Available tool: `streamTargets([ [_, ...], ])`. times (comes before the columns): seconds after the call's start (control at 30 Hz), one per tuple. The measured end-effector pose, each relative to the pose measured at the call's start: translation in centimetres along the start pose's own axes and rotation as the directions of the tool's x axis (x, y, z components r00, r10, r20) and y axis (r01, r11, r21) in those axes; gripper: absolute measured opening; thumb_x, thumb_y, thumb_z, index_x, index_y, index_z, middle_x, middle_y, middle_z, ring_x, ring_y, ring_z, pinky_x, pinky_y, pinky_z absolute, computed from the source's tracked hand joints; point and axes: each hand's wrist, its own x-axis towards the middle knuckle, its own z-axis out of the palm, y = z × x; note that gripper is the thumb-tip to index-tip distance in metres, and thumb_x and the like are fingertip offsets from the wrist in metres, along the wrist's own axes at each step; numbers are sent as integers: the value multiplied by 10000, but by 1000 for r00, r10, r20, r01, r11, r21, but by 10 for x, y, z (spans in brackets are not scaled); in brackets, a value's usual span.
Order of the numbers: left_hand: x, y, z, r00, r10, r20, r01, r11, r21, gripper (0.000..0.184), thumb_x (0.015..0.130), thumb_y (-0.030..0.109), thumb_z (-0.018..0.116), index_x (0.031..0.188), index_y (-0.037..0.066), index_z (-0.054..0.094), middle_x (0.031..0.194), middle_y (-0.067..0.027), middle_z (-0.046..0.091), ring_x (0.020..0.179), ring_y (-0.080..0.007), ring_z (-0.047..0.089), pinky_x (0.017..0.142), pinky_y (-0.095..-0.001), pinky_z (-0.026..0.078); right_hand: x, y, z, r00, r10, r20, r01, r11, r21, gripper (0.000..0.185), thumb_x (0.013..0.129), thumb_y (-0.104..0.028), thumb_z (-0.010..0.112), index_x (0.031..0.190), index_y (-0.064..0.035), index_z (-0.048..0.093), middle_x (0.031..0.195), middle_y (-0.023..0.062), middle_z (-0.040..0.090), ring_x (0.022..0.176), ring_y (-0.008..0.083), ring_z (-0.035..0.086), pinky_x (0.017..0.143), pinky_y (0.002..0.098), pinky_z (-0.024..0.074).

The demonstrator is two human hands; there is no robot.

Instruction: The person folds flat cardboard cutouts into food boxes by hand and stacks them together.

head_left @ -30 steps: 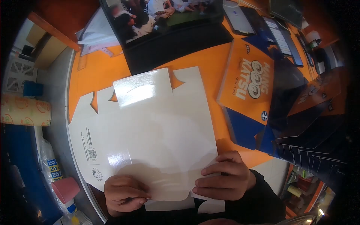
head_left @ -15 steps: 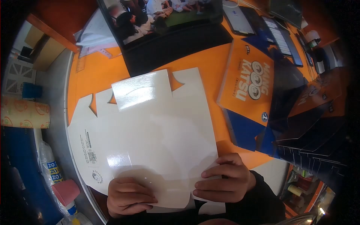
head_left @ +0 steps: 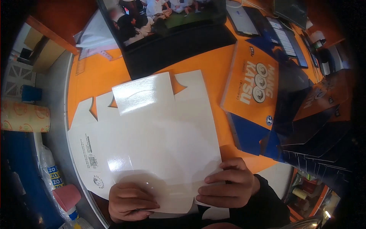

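A large white flat cardboard box blank (head_left: 164, 141) lies on the orange table in front of me, with curved notches and a raised flap (head_left: 143, 93) along its far edge. Small print and a round logo run down its left side. My left hand (head_left: 133, 202) curls over the near edge of the blank, fingers on top and thumb by the rim. My right hand (head_left: 228, 183) holds the near right corner, fingers laid across the top face; its thumb is hidden.
A tablet with a black cover (head_left: 179, 49) stands at the back, showing a picture of people. Folded orange and blue printed boxes (head_left: 251, 84) are stacked at the right. Phones (head_left: 242, 19) lie at the back right. On the left sit a pink cup (head_left: 66, 196) and a paper roll (head_left: 26, 116).
Almost nothing differs. The view has shifted very slightly, and both hands keep their places on the cardboard. The picture on the tablet has changed a little.
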Motion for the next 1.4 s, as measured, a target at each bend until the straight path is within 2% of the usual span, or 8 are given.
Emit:
streamTargets([
  [0.43,-1,0,0,1000,-7,-16,7,1000,-8,181,797,160,751,935,44,759,811,-85,700,730,-181,694,695,-280,565,-1,1,0,1000,-11,4,11,1000,2,164,784,-211,744,941,-163,752,954,-47,715,916,127,641,743,297,498],
  [0.8,0,-1,-1,1000,11,6,-11,1000,-12,189,765,138,766,922,33,757,796,-82,695,711,-183,678,677,-271,557,1,2,-3,999,-28,31,29,999,-19,157,787,-201,737,937,-156,747,959,-42,715,896,125,649,735,295,499],
  [0.9,-2,-2,0,1000,13,-7,-13,1000,-21,194,771,143,763,934,40,758,802,-79,696,720,-180,680,685,-273,558,-3,2,4,999,-27,-26,26,999,-18,167,787,-213,744,943,-156,747,955,-46,716,896,120,649,737,296,498],
  [1.4,-1,-3,-1,999,33,5,-33,999,-14,217,761,149,778,947,40,755,821,-70,695,714,-170,668,692,-272,558,-5,1,3,1000,-7,-9,7,1000,-2,187,779,-207,755,961,-165,748,974,-47,714,920,121,644,748,285,493],
])
